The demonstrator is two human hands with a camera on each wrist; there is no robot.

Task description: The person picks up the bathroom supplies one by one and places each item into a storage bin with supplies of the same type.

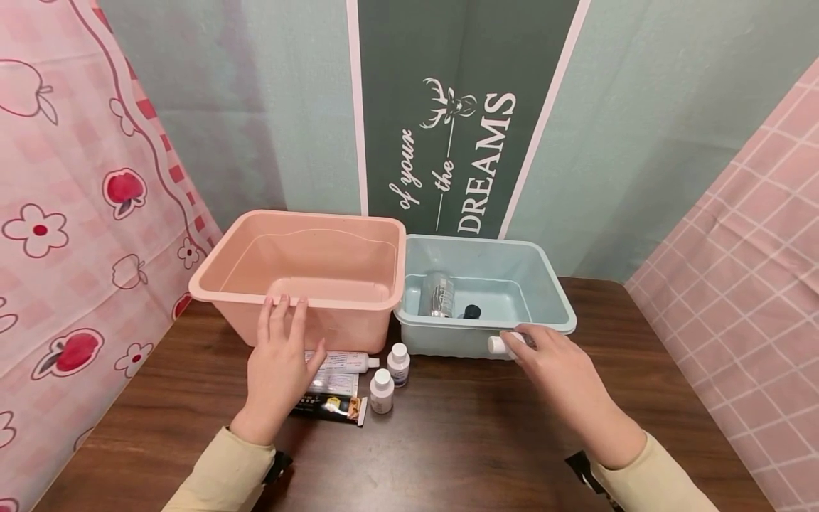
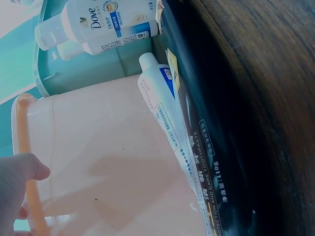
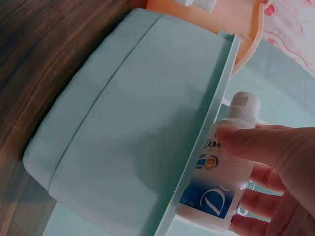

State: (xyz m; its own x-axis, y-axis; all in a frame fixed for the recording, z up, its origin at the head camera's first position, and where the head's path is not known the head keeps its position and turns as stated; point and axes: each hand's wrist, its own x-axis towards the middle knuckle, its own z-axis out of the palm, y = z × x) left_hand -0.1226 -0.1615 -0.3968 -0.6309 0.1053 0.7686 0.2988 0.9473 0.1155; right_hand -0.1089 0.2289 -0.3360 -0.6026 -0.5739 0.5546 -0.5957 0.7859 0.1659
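My right hand [image 1: 559, 370] grips a small white-and-blue Dove bottle [image 3: 216, 182] at the front rim of the blue bin [image 1: 448, 340]. In the head view the bottle's white cap [image 1: 498, 345] points left. My left hand [image 1: 278, 373] rests its fingertips at the front rim of the pink bin [image 1: 345, 304], holding nothing loose. Below that hand lie a white tube [image 1: 345, 363], a pale tube [image 1: 338, 385] and a black tube [image 1: 329, 408], partly hidden by it. Two small white bottles, one nearer [image 1: 382, 395] and one farther [image 1: 398, 368], stand beside the tubes.
Inside the blue bin are a clear bottle [image 1: 439, 295] and a small item with a black top [image 1: 472, 311]. Both bins stand side by side on the dark wooden table [image 1: 461, 441]. Cloth curtains [image 1: 294, 107] hang behind and at both sides.
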